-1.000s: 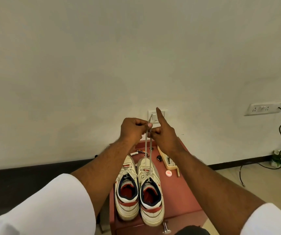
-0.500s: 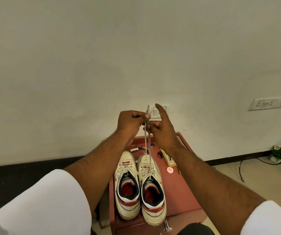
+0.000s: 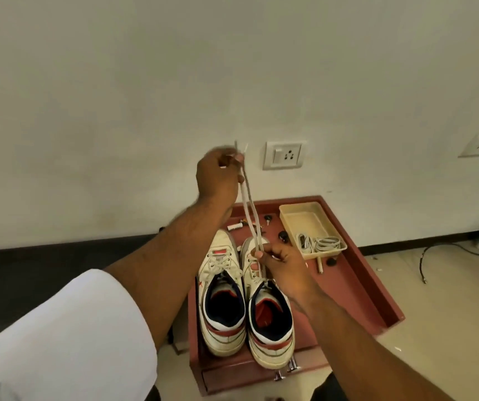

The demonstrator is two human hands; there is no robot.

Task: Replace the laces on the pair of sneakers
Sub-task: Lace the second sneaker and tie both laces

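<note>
Both sneakers sit side by side on the red tray table, heels toward me. Left sneaker is laced. Right sneaker is the one in work.

My right hand pinches the lace just above the right sneaker's upper eyelets. My left hand is raised far up toward the wall, fingers curled round both lace strands, holding them taut.

Risks, as I judge them: the ends come out uneven if one strand slips through my left grip; pulling hard could lift or tip the shoe, since nothing pins it; the slack could snag the left sneaker's laces right beside it.

Right of the shoes: beige tray holding grey laces, plus small dark bits on the table near the toes. Nothing blocks the pull. Far wall: socket.
</note>
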